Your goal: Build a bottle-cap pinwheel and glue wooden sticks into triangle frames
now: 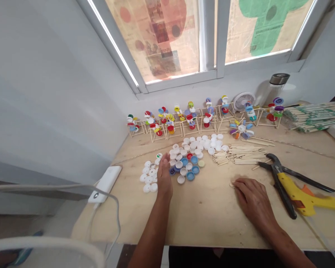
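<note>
My left hand [164, 179] stands on its edge among the bottle caps, fingers stretched out and nothing seen in it. To its left lies a group of white caps with small holes [148, 178]. Touching or close to its right side are white caps [183, 171] and blue caps [190, 175], with a red one among them. My right hand [254, 201] rests low over the table, its fingers closed on thin wooden sticks [232, 185] whose ends poke out at the fingertips. Beyond it is a pile of similar sticks [247, 153].
Small stick frames with colourful cap wheels [190, 123] line the wall. A cap wheel [241, 128] lies before them. Pliers [279, 178] and a yellow glue gun [304, 197] lie right. A power bank [104, 185], fan [243, 102], bottle [275, 89] and packaged sticks [315, 115] stand around.
</note>
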Motion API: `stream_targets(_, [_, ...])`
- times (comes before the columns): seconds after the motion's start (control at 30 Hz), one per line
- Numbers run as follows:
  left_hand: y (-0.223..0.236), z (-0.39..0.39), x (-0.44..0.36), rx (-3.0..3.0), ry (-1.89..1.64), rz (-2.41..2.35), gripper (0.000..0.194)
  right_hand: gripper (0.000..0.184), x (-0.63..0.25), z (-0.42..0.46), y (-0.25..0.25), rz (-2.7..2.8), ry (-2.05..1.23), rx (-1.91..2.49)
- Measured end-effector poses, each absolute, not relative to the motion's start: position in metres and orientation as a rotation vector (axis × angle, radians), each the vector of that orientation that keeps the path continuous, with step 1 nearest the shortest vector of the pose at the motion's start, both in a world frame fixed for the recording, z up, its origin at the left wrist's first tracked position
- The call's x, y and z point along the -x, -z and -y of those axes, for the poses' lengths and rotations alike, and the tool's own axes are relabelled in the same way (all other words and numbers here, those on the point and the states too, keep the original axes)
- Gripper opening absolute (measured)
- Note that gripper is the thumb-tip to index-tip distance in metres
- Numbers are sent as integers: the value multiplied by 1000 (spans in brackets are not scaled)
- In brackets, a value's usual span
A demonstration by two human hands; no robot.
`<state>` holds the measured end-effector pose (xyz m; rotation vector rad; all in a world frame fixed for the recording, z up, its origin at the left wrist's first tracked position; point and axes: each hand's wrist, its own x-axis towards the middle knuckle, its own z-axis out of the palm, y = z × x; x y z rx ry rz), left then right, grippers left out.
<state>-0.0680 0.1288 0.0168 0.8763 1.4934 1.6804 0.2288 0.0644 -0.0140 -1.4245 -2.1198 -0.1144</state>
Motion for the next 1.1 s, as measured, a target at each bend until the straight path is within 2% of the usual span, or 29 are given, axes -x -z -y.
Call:
stream_targets(0.87, [-12,-148,63,-971,-1571,-1557,54,21,-211,-80,9,2294,91,1339])
stream_targets(1.1, [-14,-184,82,-1002,-1615,-1570,44,25,-164,-112,6,2360,19,1219])
